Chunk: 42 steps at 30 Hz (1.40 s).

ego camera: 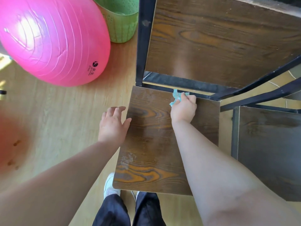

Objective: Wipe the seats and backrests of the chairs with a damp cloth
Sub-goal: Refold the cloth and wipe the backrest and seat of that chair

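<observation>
Far off to the left of the chair seat point(154, 144) a big pink exercise ball point(53, 39) sits on the pale wood floor point(57, 119). A green plastic basket point(122, 22) stands just behind the ball, beyond the seat's far left corner. The left hand point(112, 126) is at the seat's left edge, fingers spread and relaxed, holding nothing; I cannot tell whether the thumb touches the wood. A white shoe point(110, 185) peeks out under the seat's near left corner. At the seat's far edge, right of its middle, the right hand point(184, 110) grips a crumpled turquoise cloth point(176, 97), which lies on the wood just beside the black frame bar. The dark wooden backrest point(219, 46) rises beyond the seat. A second chair's seat point(268, 152) stands just to the right of it.
</observation>
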Each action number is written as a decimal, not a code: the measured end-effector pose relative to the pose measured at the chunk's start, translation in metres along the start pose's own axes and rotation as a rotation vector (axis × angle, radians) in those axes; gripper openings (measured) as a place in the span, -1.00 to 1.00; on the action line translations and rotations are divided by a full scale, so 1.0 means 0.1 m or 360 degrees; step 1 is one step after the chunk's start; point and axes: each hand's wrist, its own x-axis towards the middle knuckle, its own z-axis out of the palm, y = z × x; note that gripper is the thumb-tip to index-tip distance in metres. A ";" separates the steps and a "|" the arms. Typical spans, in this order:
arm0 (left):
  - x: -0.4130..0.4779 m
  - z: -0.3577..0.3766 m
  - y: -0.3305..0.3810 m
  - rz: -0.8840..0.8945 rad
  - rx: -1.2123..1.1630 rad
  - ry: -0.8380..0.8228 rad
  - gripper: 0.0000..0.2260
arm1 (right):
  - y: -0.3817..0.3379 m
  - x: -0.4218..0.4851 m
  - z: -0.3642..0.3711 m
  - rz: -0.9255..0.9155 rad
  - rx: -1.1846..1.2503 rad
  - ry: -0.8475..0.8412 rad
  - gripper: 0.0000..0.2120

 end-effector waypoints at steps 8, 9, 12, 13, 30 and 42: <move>-0.02 -0.21 -0.34 0.0075 0.0403 -0.0042 -0.53 | -0.46 -0.46 0.27 -0.0284 -0.0062 -0.0111 -0.57; -0.03 -0.22 -0.37 0.0104 0.0485 -0.0048 -0.52 | -0.50 -0.49 0.29 -0.0309 -0.0068 -0.0117 -0.58; -0.07 -0.25 -0.46 0.0171 0.0675 -0.0055 -0.50 | -0.65 -0.62 0.39 -0.0464 -0.0072 -0.0166 -0.61; -0.09 -0.26 -0.49 0.0188 0.0713 -0.0053 -0.50 | -0.70 -0.67 0.43 -0.0529 -0.0067 -0.0196 -0.63; -0.14 -0.10 -0.26 0.0314 0.1006 -0.0143 -0.48 | 0.55 -0.08 -0.53 -0.0001 0.0278 0.0156 -0.65; 0.11 0.18 0.23 0.0484 0.0901 -0.0070 -0.50 | 1.35 0.45 -0.71 0.0065 -0.0126 -0.0031 -0.63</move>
